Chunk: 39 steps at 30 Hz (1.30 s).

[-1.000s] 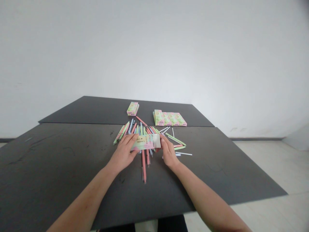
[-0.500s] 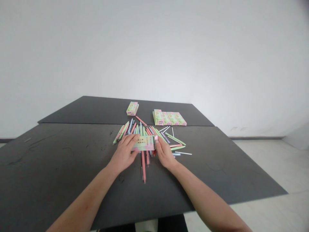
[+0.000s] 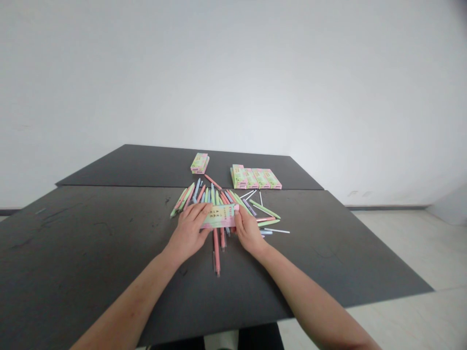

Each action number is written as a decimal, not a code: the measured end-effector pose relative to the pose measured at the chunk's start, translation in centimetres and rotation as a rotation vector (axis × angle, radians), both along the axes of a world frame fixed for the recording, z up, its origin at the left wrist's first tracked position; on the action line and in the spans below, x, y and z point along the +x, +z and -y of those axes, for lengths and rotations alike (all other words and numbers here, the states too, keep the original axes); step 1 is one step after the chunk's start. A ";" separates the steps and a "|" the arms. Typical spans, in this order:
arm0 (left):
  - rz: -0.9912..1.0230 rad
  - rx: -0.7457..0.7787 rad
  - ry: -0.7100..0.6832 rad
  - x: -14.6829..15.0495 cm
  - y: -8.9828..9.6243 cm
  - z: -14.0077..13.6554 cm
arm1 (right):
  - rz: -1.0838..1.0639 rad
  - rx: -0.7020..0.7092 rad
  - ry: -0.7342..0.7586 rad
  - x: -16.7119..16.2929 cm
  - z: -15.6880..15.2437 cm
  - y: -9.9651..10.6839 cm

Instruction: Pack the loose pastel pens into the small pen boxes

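Note:
Between my two hands is a small pink, yellow and green printed box (image 3: 219,216), held lengthwise above a heap of pens. My left hand (image 3: 190,227) is closed round its left end, fingers on top and thumb below. At the other end, my right hand (image 3: 248,228) grips the box, its thumb or fingertips by the pink end flap (image 3: 236,207). The loose pens under and around the box are pink, green, blue and purple; one pink pen (image 3: 217,253) points toward me. Part of the heap is hidden by the box and hands.
Several matching boxes (image 3: 255,178) lie side by side at the back right. A small stack of boxes (image 3: 199,164) sits at the back left. Thin white sticks (image 3: 277,231) lie right of the pens on the dark table (image 3: 91,253). A white wall (image 3: 233,73) stands behind.
The open right end of the box has closed, its pink flap now against the box under my right hand. My left hand has shifted very slightly right.

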<state>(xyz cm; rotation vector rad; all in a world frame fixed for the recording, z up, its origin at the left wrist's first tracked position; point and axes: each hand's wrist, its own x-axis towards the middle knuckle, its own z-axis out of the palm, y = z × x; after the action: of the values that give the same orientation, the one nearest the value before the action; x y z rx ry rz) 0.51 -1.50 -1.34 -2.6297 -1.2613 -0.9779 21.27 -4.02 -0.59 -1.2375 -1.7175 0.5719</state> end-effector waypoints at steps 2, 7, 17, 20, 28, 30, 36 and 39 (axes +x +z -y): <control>-0.007 0.002 0.006 0.1 0.0 0.1 | 0.002 0.012 -0.001 0.0 0.0 0.1; -0.032 -0.002 0.038 0.3 0.1 0.2 | -0.023 0.008 -0.014 -0.1 0.1 0.4; -0.035 0.012 0.047 0.3 0.3 0.3 | 0.003 0.023 0.021 -0.5 0.4 0.2; -0.036 0.021 0.045 0.3 0.1 0.2 | 0.040 -0.024 0.042 -0.5 0.5 0.0; -0.060 0.006 0.050 0.3 -0.2 0.1 | 0.048 -0.088 0.093 -0.9 0.7 -0.4; -0.048 -0.001 0.048 0.3 -0.2 0.1 | 0.040 -0.083 0.095 -0.7 0.6 -0.4; -0.005 -0.021 0.080 -0.1 -0.2 -0.3 | 0.063 0.021 0.099 0.3 0.7 -0.1; 0.011 -0.034 0.098 -0.5 -0.4 -0.7 | 0.066 0.011 0.101 0.8 0.6 -0.1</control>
<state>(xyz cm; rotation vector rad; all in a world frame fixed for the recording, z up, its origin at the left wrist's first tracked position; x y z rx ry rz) -0.04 -0.83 -1.69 -2.5620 -1.4070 -0.9659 22.07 -4.63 -0.68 -1.1781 -1.8444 0.5865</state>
